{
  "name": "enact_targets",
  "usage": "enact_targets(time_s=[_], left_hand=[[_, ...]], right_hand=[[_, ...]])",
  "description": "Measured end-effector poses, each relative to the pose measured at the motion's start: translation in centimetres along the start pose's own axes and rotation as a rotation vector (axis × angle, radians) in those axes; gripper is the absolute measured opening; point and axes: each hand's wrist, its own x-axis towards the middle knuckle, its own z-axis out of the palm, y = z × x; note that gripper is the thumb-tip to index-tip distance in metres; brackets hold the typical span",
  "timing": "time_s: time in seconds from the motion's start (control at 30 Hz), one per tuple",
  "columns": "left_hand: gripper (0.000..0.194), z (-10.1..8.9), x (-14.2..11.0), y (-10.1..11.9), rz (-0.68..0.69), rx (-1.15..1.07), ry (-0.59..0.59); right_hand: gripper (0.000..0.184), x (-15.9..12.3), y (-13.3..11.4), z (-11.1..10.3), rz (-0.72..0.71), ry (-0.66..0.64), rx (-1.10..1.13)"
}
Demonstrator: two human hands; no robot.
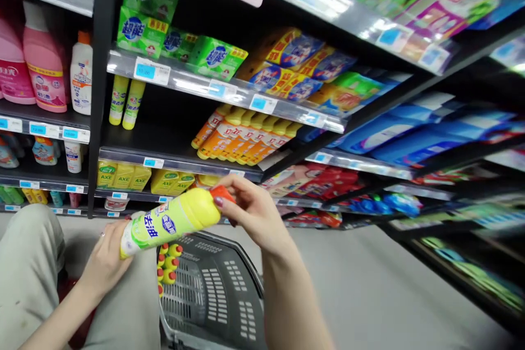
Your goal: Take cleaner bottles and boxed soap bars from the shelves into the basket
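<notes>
A yellow-green cleaner bottle (174, 220) with a red cap (222, 193) is held tilted across the front of my knees. My left hand (107, 257) wraps around its bottom end, a ring on one finger. At the upper end, my right hand (250, 206) pinches the red cap between thumb and fingers. Below the bottle stands a grey shopping basket (215, 298) with several red-capped yellow bottles (169, 263) at its left side, partly hidden by my leg.
Two slim yellow-green bottles (127, 103) stand on the shelf ahead, with a row of orange bottles (246, 136) to their right. Yellow AXE bottles (123, 176) sit one shelf lower. Pink jugs (44, 65) fill the left bay. Grey floor (353, 279) lies right of the basket.
</notes>
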Motion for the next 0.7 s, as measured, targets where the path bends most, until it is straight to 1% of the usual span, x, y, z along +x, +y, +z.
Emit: enact_targets(time_s=[0.03,0.07,0.1,0.13,0.17,0.2,0.27,0.33,0.4,0.43,0.5,0.57,0.63,0.7], left_hand=[[0.059,0.5,-0.3,-0.5,-0.036,-0.070,-0.184],[0.066,1.0,-0.5,-1.0,-0.088,-0.111,-0.397],[0.070,1.3,-0.8,-1.7,-0.149,-0.115,-0.602],[0.072,1.6,-1.0,-2.6,-0.214,-0.085,-0.772],[0.070,1.7,-1.2,-3.6,-0.275,-0.031,-0.897],[0.066,1.8,-1.4,-4.8,-0.329,0.025,-0.974],[0.059,1.7,-2.0,-7.4,-0.435,0.141,-1.069],[0.055,1.7,-2.6,-9.9,-0.539,0.267,-1.150],[0.053,1.9,-3.0,-11.7,-0.594,0.357,-1.201],[0.054,2.0,-3.1,-12.3,-0.602,0.381,-1.217],[0.057,2.4,-3.1,-12.5,-0.593,0.396,-1.241],[0.060,2.9,-2.9,-12.1,-0.578,0.385,-1.264],[0.061,3.3,-2.7,-11.4,-0.571,0.366,-1.287],[0.061,3.5,-2.6,-10.9,-0.574,0.353,-1.308]], right_hand=[[0.022,-1.4,-0.3,-0.5,-0.010,-0.008,-0.126],[0.018,-3.0,-0.3,-0.8,-0.005,-0.016,-0.253],[0.015,-4.6,-0.1,-1.0,0.017,-0.029,-0.376],[0.013,-6.3,0.5,-1.1,0.056,-0.046,-0.485],[0.013,-7.9,1.6,-0.9,0.111,-0.071,-0.577],[0.012,-9.5,3.0,-0.6,0.180,-0.107,-0.655],[0.010,-12.2,6.9,0.4,0.338,-0.208,-0.783],[0.013,-14.5,11.7,1.9,0.518,-0.337,-0.855],[0.021,-16.3,16.8,3.6,0.675,-0.444,-0.856],[0.024,-17.2,19.2,4.4,0.725,-0.479,-0.845],[0.027,-18.7,23.6,6.3,0.791,-0.537,-0.816],[0.028,-20.0,27.0,8.4,0.833,-0.588,-0.787],[0.026,-21.1,29.7,10.6,0.862,-0.631,-0.757],[0.026,-21.9,31.8,12.9,0.879,-0.653,-0.728]])
